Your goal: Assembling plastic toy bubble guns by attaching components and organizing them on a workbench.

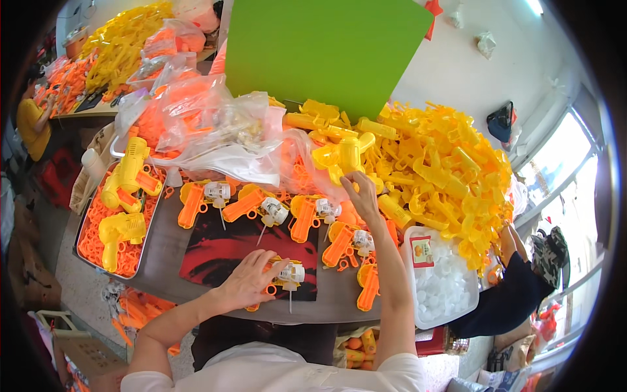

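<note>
My left hand [247, 282] bends over a half-built toy gun [289, 273] on the dark mat, its fingers holding the yellow and orange body. A white mechanism with a thin pale rod sticks out beyond the fingertips. Stretched forward, my right hand [360, 191] has its curled fingers at the lower edge of a yellow plastic toy gun shell [349, 153], in front of the yellow pile. Several similar half-built toy guns with orange handles and white mechanisms, one of them here [247, 204], lie in an arc between my hands and the bags.
A heap of yellow shells [434, 173] covers the back right. A white tub [444, 287] of translucent pieces stands right; a tray [147, 242] of orange parts with yellow toy guns is left. Plastic bags [209, 124] and a green panel [320, 52] rise behind. Another person [32, 127] sits far left.
</note>
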Motion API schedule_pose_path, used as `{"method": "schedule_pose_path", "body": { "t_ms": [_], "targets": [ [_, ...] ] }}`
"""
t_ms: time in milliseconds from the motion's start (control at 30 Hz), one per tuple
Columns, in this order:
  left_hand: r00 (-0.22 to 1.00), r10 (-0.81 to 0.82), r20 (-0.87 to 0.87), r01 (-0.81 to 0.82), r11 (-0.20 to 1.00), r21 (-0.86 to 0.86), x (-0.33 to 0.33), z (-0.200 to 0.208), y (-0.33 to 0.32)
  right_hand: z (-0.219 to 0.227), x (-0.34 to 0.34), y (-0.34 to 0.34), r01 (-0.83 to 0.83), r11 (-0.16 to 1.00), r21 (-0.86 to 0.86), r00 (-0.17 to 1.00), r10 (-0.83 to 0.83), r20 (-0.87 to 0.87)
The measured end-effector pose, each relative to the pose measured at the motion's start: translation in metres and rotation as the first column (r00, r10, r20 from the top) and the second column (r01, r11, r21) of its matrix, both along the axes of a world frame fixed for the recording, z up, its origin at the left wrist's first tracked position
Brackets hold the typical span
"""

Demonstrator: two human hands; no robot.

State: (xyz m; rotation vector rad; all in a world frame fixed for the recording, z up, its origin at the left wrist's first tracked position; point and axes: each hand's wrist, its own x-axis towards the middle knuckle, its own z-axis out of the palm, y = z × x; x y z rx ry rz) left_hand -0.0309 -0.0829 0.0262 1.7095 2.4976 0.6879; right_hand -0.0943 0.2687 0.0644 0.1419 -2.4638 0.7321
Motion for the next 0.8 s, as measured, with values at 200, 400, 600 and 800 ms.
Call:
{"method": "schedule_pose_path", "body": {
  "t_ms": [200, 400, 600, 800],
  "targets": [
    [1.000, 0.005, 0.017, -0.005, 1.000, -0.012, -0.007, -0.001, 0.001, 0.004, -0.014, 0.014, 0.250, 0.967, 0.052, 0.950, -0.235, -0.204],
    [1.000, 0.014, 0.025, -0.014, 1.000, 0.011, -0.004, 0.001, 0.001, 0.038, -0.093, -0.012, 0.289, 0.919, 0.269, 0.939, -0.217, -0.266],
    [0.999, -0.005, 0.052, 0.004, 1.000, 0.029, 0.005, 0.001, 0.000, 0.009, -0.172, -0.009, 0.372, 0.762, 0.531, 0.926, -0.348, -0.149],
    [0.999, 0.029, -0.014, -0.029, 0.999, 0.013, 0.004, 0.000, 0.004, 0.012, -0.167, 0.034, 0.217, 0.966, 0.142, 0.923, -0.155, -0.353]
  ]
}}
